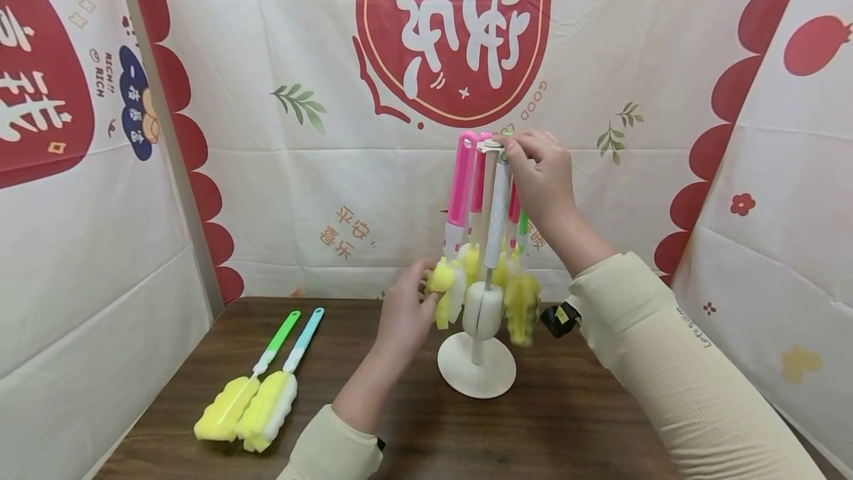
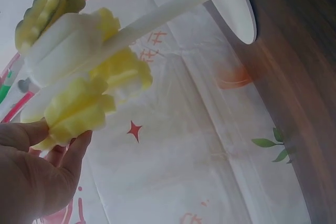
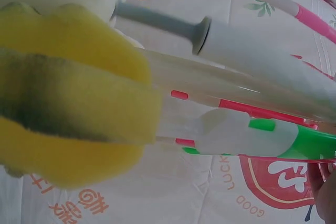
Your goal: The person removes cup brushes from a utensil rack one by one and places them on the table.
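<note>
On the table stands a white brush stand [image 1: 476,376] with several cleaning brushes hanging around its pole. My left hand [image 1: 404,313] pinches the yellow sponge head [image 2: 79,111] of a pink-handled sponge brush [image 1: 460,184]. At the top of the stand, my right hand [image 1: 543,169] grips the hook area with thumb and fingers; its exact contact is partly hidden. Just below its thumb hangs a brush with a white handle [image 1: 496,217] and white head. A green-handled brush [image 3: 310,141] with a dark-stained yellow sponge [image 3: 79,95] hangs to the right.
Two more sponge brushes lie on the wooden table [image 1: 346,421] at the left, one with a green handle [image 1: 283,335], one with a blue handle [image 1: 309,332]. Printed cloth [image 1: 320,206] walls the back and sides.
</note>
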A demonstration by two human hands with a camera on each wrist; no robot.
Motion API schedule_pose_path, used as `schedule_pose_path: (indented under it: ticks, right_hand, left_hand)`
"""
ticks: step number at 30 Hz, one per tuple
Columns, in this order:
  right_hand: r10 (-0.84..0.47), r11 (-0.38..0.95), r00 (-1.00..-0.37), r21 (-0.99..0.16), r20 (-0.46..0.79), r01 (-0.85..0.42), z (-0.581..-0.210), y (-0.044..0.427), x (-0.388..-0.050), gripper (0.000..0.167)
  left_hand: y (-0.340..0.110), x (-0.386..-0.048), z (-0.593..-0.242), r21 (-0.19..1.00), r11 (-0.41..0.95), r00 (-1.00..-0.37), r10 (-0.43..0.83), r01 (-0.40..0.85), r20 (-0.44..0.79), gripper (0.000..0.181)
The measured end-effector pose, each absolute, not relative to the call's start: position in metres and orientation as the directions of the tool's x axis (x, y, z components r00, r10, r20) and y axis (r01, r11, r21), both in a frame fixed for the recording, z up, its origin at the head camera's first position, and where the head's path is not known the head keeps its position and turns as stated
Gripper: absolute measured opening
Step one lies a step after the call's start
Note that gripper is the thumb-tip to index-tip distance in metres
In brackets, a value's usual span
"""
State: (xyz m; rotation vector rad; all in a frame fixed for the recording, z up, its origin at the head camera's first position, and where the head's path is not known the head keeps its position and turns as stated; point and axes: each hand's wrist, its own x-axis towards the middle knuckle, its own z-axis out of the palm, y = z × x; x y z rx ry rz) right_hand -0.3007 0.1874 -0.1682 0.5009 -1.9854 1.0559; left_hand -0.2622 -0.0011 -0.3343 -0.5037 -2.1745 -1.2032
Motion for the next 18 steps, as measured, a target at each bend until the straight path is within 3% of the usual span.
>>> schedule_pose_path:
  ticks: [18]
  right_hand:
    - [0.033,0.571,-0.574,-0.487,0.818,-0.661,-0.169,0.187,-0.304,0.041]
  left_hand:
    - [-0.017,-0.252,-0.331,0.628,0.54,-0.753,0.017,0.561,0.658,0.042]
